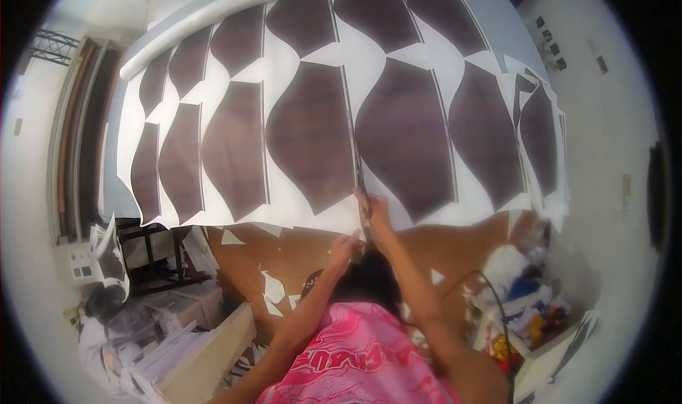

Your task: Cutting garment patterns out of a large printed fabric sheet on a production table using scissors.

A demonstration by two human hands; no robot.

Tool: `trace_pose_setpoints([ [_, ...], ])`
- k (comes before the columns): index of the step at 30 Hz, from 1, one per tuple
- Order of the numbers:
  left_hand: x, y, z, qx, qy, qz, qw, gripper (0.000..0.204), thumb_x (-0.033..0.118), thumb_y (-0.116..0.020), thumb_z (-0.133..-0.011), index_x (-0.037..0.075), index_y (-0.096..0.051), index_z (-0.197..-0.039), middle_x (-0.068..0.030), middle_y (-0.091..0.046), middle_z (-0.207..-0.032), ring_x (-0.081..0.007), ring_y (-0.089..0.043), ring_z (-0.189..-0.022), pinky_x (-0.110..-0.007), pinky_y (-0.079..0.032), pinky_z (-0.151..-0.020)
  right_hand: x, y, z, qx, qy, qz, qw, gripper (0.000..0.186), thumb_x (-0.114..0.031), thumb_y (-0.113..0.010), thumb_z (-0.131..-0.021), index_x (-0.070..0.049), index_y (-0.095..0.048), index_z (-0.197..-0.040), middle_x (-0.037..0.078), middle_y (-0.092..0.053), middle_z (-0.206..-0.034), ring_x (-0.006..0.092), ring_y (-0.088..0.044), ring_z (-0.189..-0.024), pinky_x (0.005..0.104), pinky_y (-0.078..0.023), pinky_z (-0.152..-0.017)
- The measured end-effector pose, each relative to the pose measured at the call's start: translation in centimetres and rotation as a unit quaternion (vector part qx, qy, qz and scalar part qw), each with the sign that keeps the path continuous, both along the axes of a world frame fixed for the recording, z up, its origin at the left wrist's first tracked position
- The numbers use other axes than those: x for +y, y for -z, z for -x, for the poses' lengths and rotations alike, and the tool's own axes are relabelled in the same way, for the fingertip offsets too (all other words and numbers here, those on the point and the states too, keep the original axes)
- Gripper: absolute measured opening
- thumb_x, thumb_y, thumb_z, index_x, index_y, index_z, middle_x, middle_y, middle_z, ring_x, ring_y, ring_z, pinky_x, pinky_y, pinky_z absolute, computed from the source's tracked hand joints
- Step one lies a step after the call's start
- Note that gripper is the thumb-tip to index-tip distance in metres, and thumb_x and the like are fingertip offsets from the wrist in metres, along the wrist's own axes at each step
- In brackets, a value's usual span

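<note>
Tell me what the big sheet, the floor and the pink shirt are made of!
Sheet: probably paper, perhaps plastic film; smooth and faintly shiny, with a thin, wavy edge.
Floor: maybe wood or a lookalike, fairly smooth, judging by its even brown; too blurry for grain.
Shirt: cloth, likely soft, because it drapes loosely; printed, but which fibre I can't tell.

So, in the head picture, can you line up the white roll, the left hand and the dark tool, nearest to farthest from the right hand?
From the right hand:
1. Dark tool: right in its grip.
2. Left hand: just below, a bit left.
3. White roll: way up at the table's far edge.
</note>
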State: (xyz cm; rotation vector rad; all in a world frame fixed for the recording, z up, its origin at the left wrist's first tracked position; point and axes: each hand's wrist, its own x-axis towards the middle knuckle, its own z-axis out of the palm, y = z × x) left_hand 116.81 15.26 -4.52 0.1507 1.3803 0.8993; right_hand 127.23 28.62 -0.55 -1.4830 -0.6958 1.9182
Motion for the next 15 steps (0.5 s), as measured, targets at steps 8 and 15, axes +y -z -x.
trace_pose_setpoints([
  [8,0.7,-0.1,0.1,-0.002,0.004,0.015,1.000,0.030,0.032,-0.070,-0.094,0.006,-0.062,-0.083,-0.0049,-0.064,-0.076,-0.0141,-0.061,-0.071,-0.030,-0.050,-0.071,4.1,1.2,1.5,-0.021,-0.005,-0.025,0.999,0.041,-0.041,-0.078,-0.086,-0.011,-0.059,-0.066,-0.004,-0.050,-0.054,0.0057,-0.045,-0.041,0.0228,-0.030,-0.040],
  [15,0.8,-0.1,0.1,-0.017,-0.014,0.022,1.000,0.030,0.032,-0.071,-0.094,0.005,-0.063,-0.084,-0.0057,-0.065,-0.077,-0.0143,-0.062,-0.072,-0.029,-0.050,-0.072,8.3,0.9,2.7,-0.020,0.002,0.005,1.000,0.047,-0.044,-0.084,-0.078,-0.011,-0.055,-0.061,-0.003,-0.051,-0.054,0.0073,-0.048,-0.042,0.0246,-0.038,-0.041],
])
